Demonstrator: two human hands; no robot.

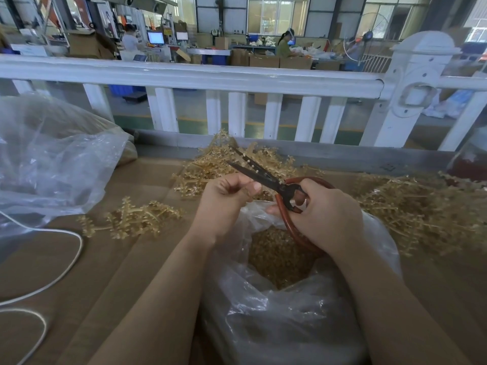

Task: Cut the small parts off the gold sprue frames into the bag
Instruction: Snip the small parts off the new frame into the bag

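Observation:
My right hand (326, 214) grips the red-brown loop handles of black scissors (263, 176), whose open blades point up and left. A thin gold sprue frame (249, 160) lies between the blades. My left hand (229, 196) pinches the near end of that frame, fingers curled. Below both hands a clear plastic bag (290, 299) stands open, with a heap of small gold parts (276, 254) inside.
Gold sprue frames lie in piles behind the hands (210, 164), at the right (421, 209), and in a small cluster at the left (131, 217). A big clear bag (52, 159) sits far left, a white cord (66, 264) near it. A white railing (237, 75) borders the cardboard-covered table.

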